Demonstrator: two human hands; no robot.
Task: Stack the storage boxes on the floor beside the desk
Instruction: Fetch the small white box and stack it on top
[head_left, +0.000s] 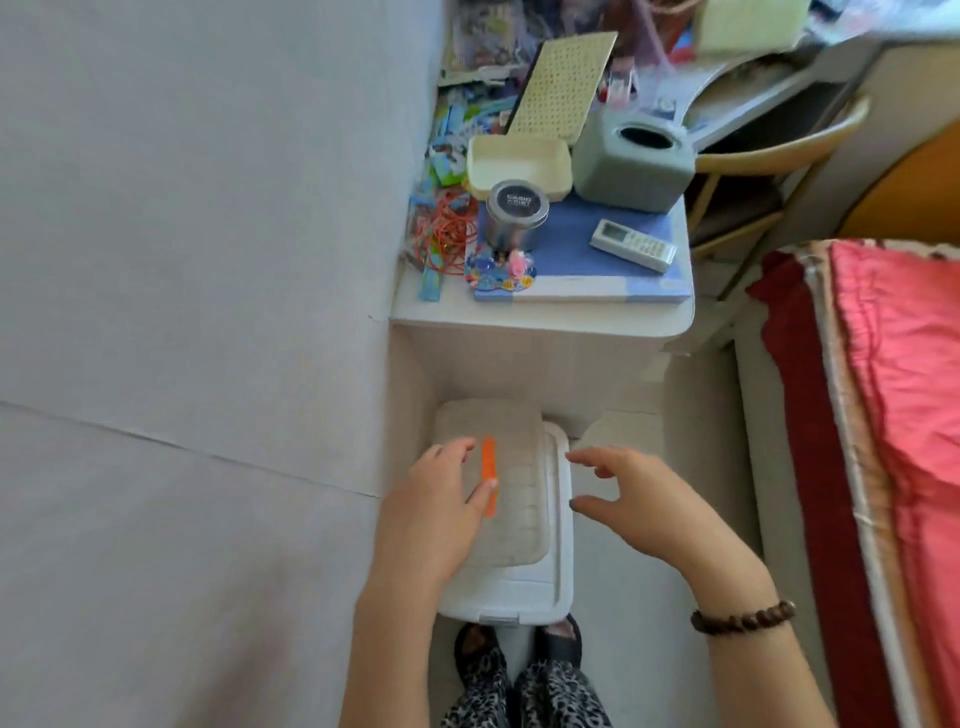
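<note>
Room: pale floor (634, 613) runs in a narrow strip between a plain grey wall on the left and a bed with red and pink covers (893, 415) on the right; one white bench (540, 332) closes the far end.
Storage boxes: two, stacked on the floor just in front of the bench, close beside the wall.
Lower box: one white plastic storage box (519, 592) with a rimmed lid, resting on the floor.
Upper box: one flatter, cloudy translucent storage box (514, 467) bearing one orange clip (488, 467), lying on the white lid and set toward the wall, so the lid shows at the right and near edges.
Hands, left: the left hand (441, 499) lies on the upper box's left part, fingers stretched out, thumb by the orange clip, gripping nothing.
Hands, right: the right hand (639, 499) hovers just right of the stack, fingers spread and slightly bent, holding nothing; one brown bead bracelet (743, 618) circles the wrist.
Bench top: one round metal tin (517, 213), one grey-green cube tissue box (634, 161), one white remote control (634, 244), one cream tray (519, 163), one blue board (587, 260) under the tin and the remote.
Feet: two dark slippers (475, 644) at the white box's near end.
</note>
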